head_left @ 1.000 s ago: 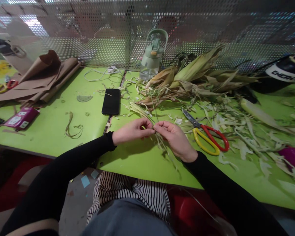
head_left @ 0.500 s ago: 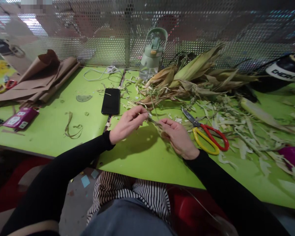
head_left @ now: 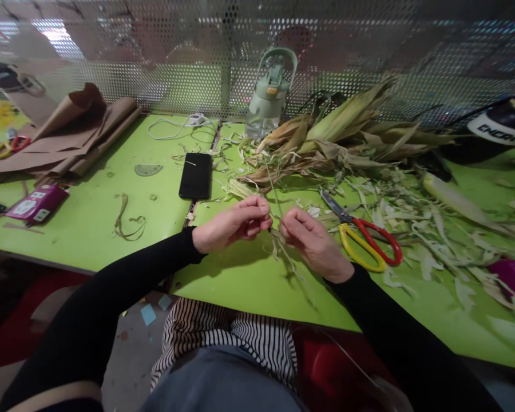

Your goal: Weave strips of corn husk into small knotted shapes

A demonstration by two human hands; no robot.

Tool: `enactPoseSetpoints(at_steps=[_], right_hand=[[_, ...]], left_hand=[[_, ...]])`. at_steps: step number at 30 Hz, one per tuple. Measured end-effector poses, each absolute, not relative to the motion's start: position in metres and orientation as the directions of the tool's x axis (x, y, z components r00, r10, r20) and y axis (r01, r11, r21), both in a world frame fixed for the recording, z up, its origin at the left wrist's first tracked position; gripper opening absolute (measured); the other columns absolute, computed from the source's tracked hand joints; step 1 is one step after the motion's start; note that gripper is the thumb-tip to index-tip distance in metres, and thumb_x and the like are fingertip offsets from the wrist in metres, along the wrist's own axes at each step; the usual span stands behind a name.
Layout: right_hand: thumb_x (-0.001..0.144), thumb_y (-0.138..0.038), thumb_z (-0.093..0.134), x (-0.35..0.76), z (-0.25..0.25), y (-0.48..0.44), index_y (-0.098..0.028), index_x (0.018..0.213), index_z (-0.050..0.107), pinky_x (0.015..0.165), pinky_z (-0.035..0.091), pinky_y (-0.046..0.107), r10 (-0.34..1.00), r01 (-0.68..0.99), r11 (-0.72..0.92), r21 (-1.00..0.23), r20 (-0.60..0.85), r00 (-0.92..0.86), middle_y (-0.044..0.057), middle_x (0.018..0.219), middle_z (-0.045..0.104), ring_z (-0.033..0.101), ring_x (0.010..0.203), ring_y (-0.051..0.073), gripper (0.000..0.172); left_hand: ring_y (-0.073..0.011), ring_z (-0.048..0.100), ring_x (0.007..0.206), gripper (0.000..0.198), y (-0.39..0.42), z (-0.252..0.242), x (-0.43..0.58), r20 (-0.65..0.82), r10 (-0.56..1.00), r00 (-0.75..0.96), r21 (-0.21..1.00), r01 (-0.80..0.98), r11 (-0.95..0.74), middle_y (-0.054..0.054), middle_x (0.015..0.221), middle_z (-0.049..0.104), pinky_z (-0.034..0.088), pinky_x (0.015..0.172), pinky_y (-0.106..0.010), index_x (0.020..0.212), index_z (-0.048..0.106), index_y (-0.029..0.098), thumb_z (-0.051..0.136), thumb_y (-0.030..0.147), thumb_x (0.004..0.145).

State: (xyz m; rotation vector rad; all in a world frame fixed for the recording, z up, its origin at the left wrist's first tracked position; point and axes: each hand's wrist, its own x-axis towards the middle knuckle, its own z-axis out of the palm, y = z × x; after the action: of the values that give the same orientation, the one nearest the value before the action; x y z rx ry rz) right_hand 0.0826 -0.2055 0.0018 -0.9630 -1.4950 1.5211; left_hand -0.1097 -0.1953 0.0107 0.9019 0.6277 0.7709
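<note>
Green strand [head_left: 290,264] pinched between thumb and fingers of left hand [head_left: 236,224], with ends trailing down past the near side of right hand [head_left: 311,243]; the latter curled closed just beside, any hold there too hidden to tell. Beyond both hands, husks [head_left: 339,127] on table [head_left: 240,280]. Just right of right hand, scissors [head_left: 347,218]; beyond left hand, to its left, phone [head_left: 196,176].
</note>
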Motion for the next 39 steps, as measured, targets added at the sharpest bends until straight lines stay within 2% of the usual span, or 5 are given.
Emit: enactPoseSetpoints(at_steps=[8,17,25,30,39], right_hand=[[0.093,-0.062,0.053,0.088,-0.002,-0.202,-0.023,0.071,0.048,0.058,0.032,0.029,0.902,0.292,0.201,-0.935,0.060,-0.428,-0.004,0.064,0.042,0.037,0.059,0.013,0.045],[0.087,-0.060,0.064,0.085,-0.003,-0.200,-0.023,0.067,0.052,0.055,0.033,0.028,0.878,0.141,0.126,-0.982,0.044,-0.477,-0.003,0.065,0.046,0.041,0.057,0.012,0.044],[0.081,-0.057,0.072,0.089,-0.004,-0.196,-0.023,0.074,0.065,0.045,0.027,0.026,0.954,0.083,0.085,-0.993,0.057,-0.296,-0.005,0.059,0.047,0.034,0.049,0.008,0.036],[0.086,-0.043,0.071,0.092,0.002,-0.197,-0.034,0.109,0.075,0.067,0.051,0.030,0.919,0.074,0.203,-0.976,0.164,-0.358,0.002,0.132,0.058,0.059,0.079,0.012,0.024],[0.090,-0.046,0.065,0.091,0.002,-0.198,-0.029,0.089,0.076,0.099,0.050,0.045,0.892,0.090,0.241,-0.966,0.184,-0.413,0.004,0.122,0.066,0.060,0.112,0.024,0.021]], left_hand=[[-0.0031,0.032,0.049,0.018,-0.199,0.022,-0.117,-0.209,0.829,0.519,0.936,-0.139,0.323,0.005,0.064,0.047,0.022,0.049,-0.019,0.074,0.044,0.017,0.048,0.017,0.092],[-0.0058,0.048,0.064,0.014,-0.193,0.008,-0.113,0.004,0.863,0.505,0.993,-0.104,0.056,0.003,0.076,0.054,0.041,0.064,-0.021,0.085,0.054,0.015,0.059,0.026,0.092],[-0.0077,0.049,0.066,0.019,-0.198,-0.012,-0.103,-0.078,0.833,0.547,0.997,0.067,0.050,0.004,0.073,0.053,0.041,0.065,-0.024,0.087,0.055,0.014,0.071,0.025,0.083],[-0.0077,0.044,0.062,0.016,-0.200,-0.012,-0.102,0.023,0.875,0.483,0.980,0.164,-0.116,0.004,0.071,0.051,0.037,0.060,-0.024,0.083,0.053,0.016,0.060,0.028,0.091],[-0.0087,0.046,0.063,0.021,-0.200,-0.021,-0.099,-0.019,0.890,0.456,0.991,0.128,-0.044,0.004,0.070,0.052,0.038,0.060,-0.025,0.084,0.050,0.017,0.066,0.030,0.087]])
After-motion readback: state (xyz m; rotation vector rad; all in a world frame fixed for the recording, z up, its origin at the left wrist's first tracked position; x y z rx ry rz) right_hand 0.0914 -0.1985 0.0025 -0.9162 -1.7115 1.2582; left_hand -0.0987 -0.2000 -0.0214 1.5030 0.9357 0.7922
